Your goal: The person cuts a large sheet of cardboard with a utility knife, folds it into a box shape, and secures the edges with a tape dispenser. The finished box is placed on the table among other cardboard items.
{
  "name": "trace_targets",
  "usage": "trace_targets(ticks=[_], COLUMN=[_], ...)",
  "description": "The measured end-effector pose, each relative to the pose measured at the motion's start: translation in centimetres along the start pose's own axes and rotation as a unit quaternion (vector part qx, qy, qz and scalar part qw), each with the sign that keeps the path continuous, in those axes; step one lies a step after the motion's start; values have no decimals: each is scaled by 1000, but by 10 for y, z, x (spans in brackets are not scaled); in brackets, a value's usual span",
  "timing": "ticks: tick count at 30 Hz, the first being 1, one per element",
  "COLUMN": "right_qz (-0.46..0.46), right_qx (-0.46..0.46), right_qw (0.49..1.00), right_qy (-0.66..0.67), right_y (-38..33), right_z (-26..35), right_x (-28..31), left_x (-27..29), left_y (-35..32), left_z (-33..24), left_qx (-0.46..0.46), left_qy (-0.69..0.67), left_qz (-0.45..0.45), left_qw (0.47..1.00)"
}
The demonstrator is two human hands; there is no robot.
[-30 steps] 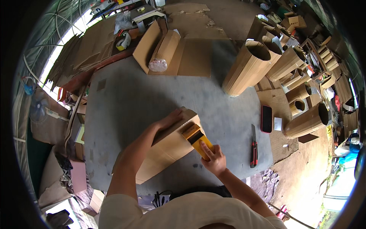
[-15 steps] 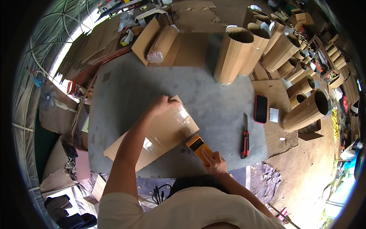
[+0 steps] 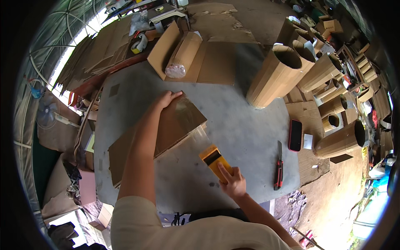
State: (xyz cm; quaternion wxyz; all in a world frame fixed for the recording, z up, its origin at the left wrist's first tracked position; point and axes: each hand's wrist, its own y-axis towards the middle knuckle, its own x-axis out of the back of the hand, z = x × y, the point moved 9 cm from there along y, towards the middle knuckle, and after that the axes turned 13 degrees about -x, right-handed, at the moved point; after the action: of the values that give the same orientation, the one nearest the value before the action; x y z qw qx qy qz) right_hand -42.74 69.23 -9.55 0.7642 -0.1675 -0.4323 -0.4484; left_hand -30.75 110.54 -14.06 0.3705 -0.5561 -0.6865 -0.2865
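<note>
My left hand (image 3: 170,100) grips the far corner of a flat brown cardboard piece (image 3: 179,125), which is tilted up off the table on its near right side. Glossy clear tape lies across its right end. A strip of clear tape (image 3: 203,136) reaches from the cardboard's edge toward a yellow tape dispenser (image 3: 215,161) with a black band. Around that dispenser's near end my right hand (image 3: 234,182) is closed. My left forearm hides part of the cardboard.
A red and black box cutter (image 3: 278,171) with its blade out lies at the right, near a phone (image 3: 295,135). Cardboard tubes (image 3: 273,79) stand at the far right. A wrapped roll (image 3: 183,54) rests on an opened cardboard sheet (image 3: 216,66) at the table's far edge.
The cardboard's near right side has lifted and turned its face away, with my left hand still at its far corner. The dispenser has come slightly away, and the tape strip between now shows.
</note>
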Motion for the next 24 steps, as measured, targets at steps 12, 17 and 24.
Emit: trace_targets(ticks=[12,17,24], right_qz=[232,299,187], right_qx=[-73,-74,136], right_qw=[953,913,896], right_qy=[-184,-267,-379], right_y=[164,207,173], right_z=[93,131,171], right_x=[-48,-56,-63], left_x=[-13,-17,-9], left_y=[-37,-31,-46], left_z=[-42,-50,-51], left_qx=[59,11,8], left_qy=[-179,-91,-152], left_qz=[147,129,56], left_qw=[971,987,987])
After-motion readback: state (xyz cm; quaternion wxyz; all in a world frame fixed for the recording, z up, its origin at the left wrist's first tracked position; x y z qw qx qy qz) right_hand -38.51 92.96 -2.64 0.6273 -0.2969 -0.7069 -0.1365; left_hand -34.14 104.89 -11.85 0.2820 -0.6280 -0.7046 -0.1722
